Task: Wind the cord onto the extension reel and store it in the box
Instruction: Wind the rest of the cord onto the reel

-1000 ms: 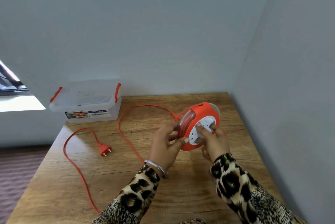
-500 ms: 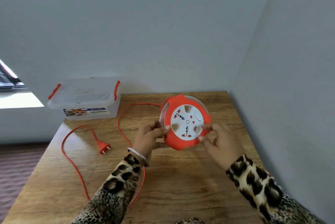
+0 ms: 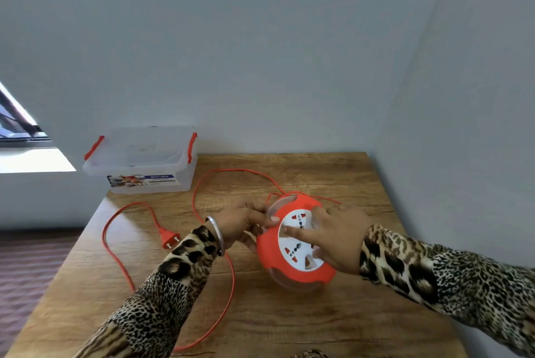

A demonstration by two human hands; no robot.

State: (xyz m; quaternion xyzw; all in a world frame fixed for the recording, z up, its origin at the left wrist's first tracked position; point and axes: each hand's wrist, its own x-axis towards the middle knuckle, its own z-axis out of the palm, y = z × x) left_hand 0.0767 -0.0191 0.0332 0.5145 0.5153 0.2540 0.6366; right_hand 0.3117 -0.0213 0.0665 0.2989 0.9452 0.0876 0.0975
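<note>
The orange extension reel (image 3: pixel 267 253) with its white socket face turned up sits low over the wooden table (image 3: pixel 289 320), right of centre. My left hand (image 3: pixel 243 224) grips its left rim, thumb on the clear flange. My right hand (image 3: pixel 341 237) lies across the white face with fingers stretched out, hiding the reel's right side. The orange cord (image 3: pixel 237 170) leaves the reel's far edge and loops loosely over the table to the plug (image 3: pixel 169 239) on the left. The clear box (image 3: pixel 150 166) with orange latches stands at the table's back left corner.
A wall runs along the table's far edge and another along its right edge. The table's left edge drops to a dark floor (image 3: pixel 26 270). A slack loop of cord lies under my left forearm near the front edge.
The reel has turned from edge-on to face-up and come lower and nearer to me. My right hand has shifted from the reel's rim onto its white face.
</note>
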